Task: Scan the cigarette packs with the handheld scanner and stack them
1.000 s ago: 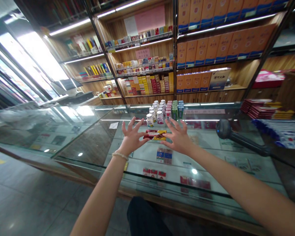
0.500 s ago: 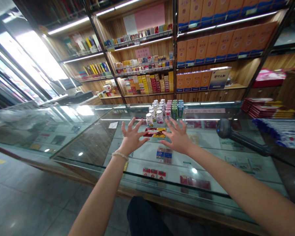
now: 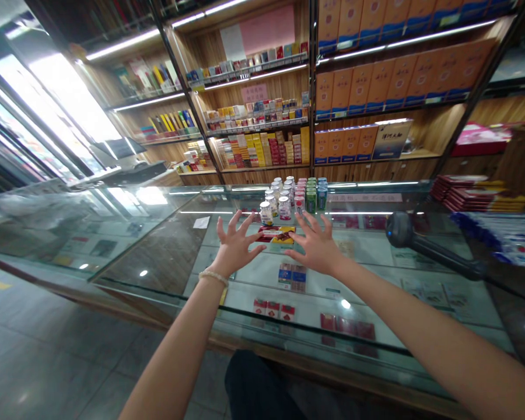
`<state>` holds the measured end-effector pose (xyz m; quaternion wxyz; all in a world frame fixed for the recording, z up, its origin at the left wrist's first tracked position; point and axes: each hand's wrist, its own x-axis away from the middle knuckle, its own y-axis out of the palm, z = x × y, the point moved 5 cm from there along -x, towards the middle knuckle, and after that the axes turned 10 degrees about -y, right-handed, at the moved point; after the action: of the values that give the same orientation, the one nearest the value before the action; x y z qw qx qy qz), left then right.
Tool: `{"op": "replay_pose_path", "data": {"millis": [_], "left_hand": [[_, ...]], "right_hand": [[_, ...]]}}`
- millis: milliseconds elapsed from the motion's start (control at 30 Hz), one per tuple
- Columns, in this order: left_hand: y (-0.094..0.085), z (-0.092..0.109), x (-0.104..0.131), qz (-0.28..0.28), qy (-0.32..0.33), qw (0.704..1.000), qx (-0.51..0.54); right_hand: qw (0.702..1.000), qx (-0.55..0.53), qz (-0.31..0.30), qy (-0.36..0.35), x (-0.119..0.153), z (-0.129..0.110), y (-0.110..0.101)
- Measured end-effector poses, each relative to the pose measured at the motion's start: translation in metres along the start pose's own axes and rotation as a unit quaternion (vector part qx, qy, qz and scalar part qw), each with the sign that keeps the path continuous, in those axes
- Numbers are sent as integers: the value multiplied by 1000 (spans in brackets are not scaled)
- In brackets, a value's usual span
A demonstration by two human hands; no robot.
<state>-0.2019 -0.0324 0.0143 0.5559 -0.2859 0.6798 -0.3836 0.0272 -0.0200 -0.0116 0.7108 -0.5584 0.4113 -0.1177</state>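
Observation:
My left hand [image 3: 236,245], with a pale beaded bracelet [image 3: 213,276] at its wrist, is open with fingers spread above the glass counter [image 3: 240,286]. My right hand [image 3: 315,245] is open too, fingers apart, a short way to the right. Between them lies a red and yellow chocolate bar packet [image 3: 276,234], its ends close to my fingers; whether they touch it I cannot tell. Just behind stand several white-capped bottles [image 3: 284,207]. Beside these are rows of pink cans [image 3: 299,201], green cans [image 3: 310,200] and blue cans [image 3: 321,198].
A black handheld scanner [image 3: 400,230] lies on the counter at right. Past it are stacked red packets [image 3: 468,192] and blue-white packets [image 3: 503,233]. Small boxes [image 3: 292,276] show under the glass. Shelves with orange boxes [image 3: 378,87] and cigarette packs [image 3: 262,149] line the back wall.

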Motion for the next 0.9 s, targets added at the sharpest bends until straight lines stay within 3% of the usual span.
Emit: {"op": "replay_pose_path", "data": {"millis": [500, 900], "left_hand": [[4, -1, 0, 7, -45, 999, -4], [-8, 12, -8, -5, 14, 999, -32]], "right_hand": [[999, 3, 32, 4, -2, 4, 6], [998, 12, 64, -7, -1, 8, -5]]}}
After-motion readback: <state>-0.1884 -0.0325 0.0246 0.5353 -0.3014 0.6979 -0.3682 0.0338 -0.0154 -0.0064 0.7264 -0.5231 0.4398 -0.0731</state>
